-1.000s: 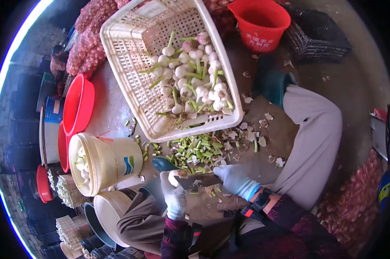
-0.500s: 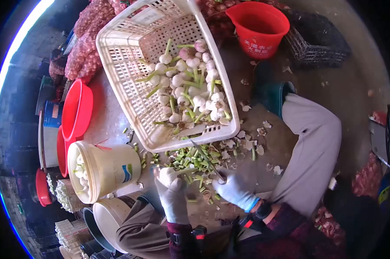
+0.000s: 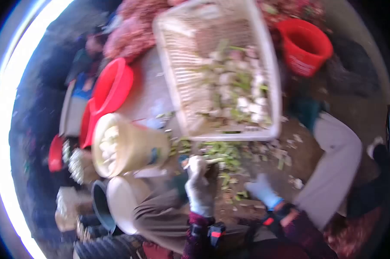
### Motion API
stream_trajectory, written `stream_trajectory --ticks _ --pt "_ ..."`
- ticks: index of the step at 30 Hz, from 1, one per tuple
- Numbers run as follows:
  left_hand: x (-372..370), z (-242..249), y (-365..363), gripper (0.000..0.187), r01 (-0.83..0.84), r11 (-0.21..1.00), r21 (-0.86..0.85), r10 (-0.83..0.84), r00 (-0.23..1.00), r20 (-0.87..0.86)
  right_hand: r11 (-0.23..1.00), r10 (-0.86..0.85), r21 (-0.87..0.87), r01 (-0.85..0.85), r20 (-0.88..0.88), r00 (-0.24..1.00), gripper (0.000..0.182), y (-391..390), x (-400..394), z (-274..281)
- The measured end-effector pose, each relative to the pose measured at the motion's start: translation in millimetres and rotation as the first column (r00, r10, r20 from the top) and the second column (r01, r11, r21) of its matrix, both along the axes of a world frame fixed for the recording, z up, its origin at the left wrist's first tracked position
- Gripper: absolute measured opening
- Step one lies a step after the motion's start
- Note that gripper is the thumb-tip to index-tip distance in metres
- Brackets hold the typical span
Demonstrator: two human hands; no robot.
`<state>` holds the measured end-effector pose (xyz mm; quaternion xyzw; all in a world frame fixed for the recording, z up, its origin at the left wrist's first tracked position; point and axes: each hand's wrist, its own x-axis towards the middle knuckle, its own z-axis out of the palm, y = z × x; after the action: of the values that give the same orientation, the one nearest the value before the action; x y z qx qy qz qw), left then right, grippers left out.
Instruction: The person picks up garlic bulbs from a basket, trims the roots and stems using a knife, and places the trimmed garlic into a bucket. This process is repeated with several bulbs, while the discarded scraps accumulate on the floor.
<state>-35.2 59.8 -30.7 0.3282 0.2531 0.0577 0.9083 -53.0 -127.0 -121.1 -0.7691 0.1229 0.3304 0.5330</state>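
My left hand (image 3: 199, 187), in a white glove, is closed round a garlic bulb (image 3: 197, 163) whose green stem points right. My right hand (image 3: 262, 190), also gloved, is right of it above the floor, smeared by motion; a knife cannot be made out in it. Beyond both hands stands a white plastic basket (image 3: 174, 86) with many garlic bulbs (image 3: 246, 103), some with green stems. Cut green stem pieces (image 3: 229, 157) and peel lie between the basket and my hands. A cream bucket (image 3: 136, 144) holding white bulbs lies tilted at the left.
A red bucket (image 3: 305, 49) stands right of the basket. Red tubs (image 3: 113, 86) are at the left, near mesh sacks of garlic (image 3: 132, 32). A white bucket (image 3: 126, 198) and bundled pale stems (image 3: 80, 166) lie lower left. My legs frame the work area.
The whole view has shifted, so the basket and hands appear further right, and it is blurred. The knife seen earlier in my right hand is no longer distinguishable. My left hand still holds the bulb.
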Motion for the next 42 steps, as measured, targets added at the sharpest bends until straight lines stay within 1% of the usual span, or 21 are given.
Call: stream_trajectory --ticks 1,3,5,7,11,13,14,15,16,18,19,21,24,25,26,27,29,32,35,39,42 --pt "0.4 7.6 14.7 0.034 -0.049 0.998 -0.035 0.047 0.998 -0.039 0.999 -0.024 -0.028 0.028 0.14 0.99 0.026 -1.4 -9.7 -41.8" --pt "7.2 37.5 40.2 0.039 -0.073 0.985 0.157 0.077 0.997 -0.022 0.967 -0.235 0.081 0.241 -0.07 0.969 0.03 -4.3 -3.9 -4.3" --pt "9.8 38.1 51.4 0.05 0.015 0.89 0.455 0.014 0.998 -0.06 0.971 -0.237 0.035 0.235 0.099 0.966 0.03 -1.2 -7.4 -31.6" --pt "4.7 45.7 48.9 0.052 0.105 0.792 0.602 -0.044 0.992 -0.116 0.99 -0.131 -0.025 0.138 0.182 0.975 0.026 -1.6 0.3 17.8" --pt "-3.6 38.1 52.8 0.034 0.068 0.878 0.474 -0.031 0.996 -0.085 0.994 -0.111 0.024 0.108 0.222 0.969 0.029 -3.7 -6.6 -3.8" --pt "2.4 30.9 97.2 0.011 0.161 0.98 0.118 -0.153 0.986 -0.071 0.993 -0.115 0.003 0.117 0.189 0.975 0.031 -6.2 -3.7 8.1" --pt "9.2 43.0 115.4 0.015 0.206 0.795 0.57 -0.194 0.978 -0.082 0.99 -0.133 -0.029 0.141 0.201 0.97 0.031 -5.9 -5.7 -0.8" --pt "19.2 55.8 135.0 0.019 0.183 0.42 0.889 -0.213 0.972 -0.1 0.985 -0.146 -0.058 0.161 0.206 0.968 0.031 -4.4 -4.7 -7.1" --pt "35.8 63.0 160.2 0.03 -0.131 0.931 0.34 0.056 0.974 0.221 0.988 -0.137 -0.049 0.145 0.146 0.98 0.032 -6.0 0.7 4.2" --pt "65.7 92.4 203.9 0.034 -0.396 0.884 -0.248 0.427 0.9 0.086 0.991 -0.128 -0.012 0.13 0.13 0.983 0.033 -9.8 11.7 46.7" --pt "87.7 105.2 172.2 0.03 -0.499 0.866 -0.043 0.499 0.851 0.165 0.994 -0.089 -0.055 0.097 0.136 0.987 0.036 -7.6 14.2 40.1" --pt "140.1 80.7 147.5 0.031 -0.25 0.909 0.333 0.151 0.943 0.296 0.96 -0.251 0.142 0.241 0.062 0.966 0.039 2.8 6.3 -1.5" --pt "227.5 45.1 61.9 0.025 0.059 0.601 0.797 -0.106 0.994 0.007 0.982 -0.181 0.059 0.179 0.039 0.983 0.041 -3.2 8.8 -8.2" --pt "258.5 19.5 52.0 0.026 0.08 0.301 0.95 -0.274 0.962 0.005 0.991 -0.129 -0.032 0.13 0.019 0.991 0.037 -10.5 16.7 6.2" --pt "287.0 -7.4 41.1 0.03 0.057 -0.194 0.979 -0.248 0.963 -0.105 0.96 -0.269 0.094 0.265 0.036 0.962 0.028 -8.7 16.4 4.0" --pt "304.6 -0.7 16.9 0.03 0.098 -0.636 0.765 -0.174 0.948 -0.267 0.895 -0.407 0.212 0.392 0.032 0.913 0.023 -7.5 14.8 1.5" --pt "365.2 -44.2 21.4 0.046 -0.168 -0.894 0.415 -0.268 0.943 -0.195 0.906 -0.391 0.132 0.402 -0.101 0.915 0.025 -17.2 29.0 20.4" --pt "417.3 -58.2 14.8 0.062 0.144 -0.989 0.027 0.111 0.858 -0.502 0.857 -0.455 0.186 0.481 -0.167 0.875 0.027 -12.3 23.2 -1.6" --pt "432.3 -74.8 28.0 0.058 0.061 -0.993 -0.099 0.109 0.787 -0.608 0.838 -0.468 0.202 0.506 -0.208 0.859 0.029 -15.6 43.3 16.7" --pt "424.2 -89.1 50.0 0.044 -0.002 -1.0 0.016 -0.009 0.896 -0.445 0.901 -0.389 0.131 0.414 -0.177 0.904 0.031 -26.9 54.3 38.7" --pt "366.9 -36.2 25.5 0.033 0.111 -0.922 0.372 -0.087 0.874 -0.478 0.918 -0.36 0.11 0.38 -0.169 0.918 0.03 -34.2 49.4 44.6"
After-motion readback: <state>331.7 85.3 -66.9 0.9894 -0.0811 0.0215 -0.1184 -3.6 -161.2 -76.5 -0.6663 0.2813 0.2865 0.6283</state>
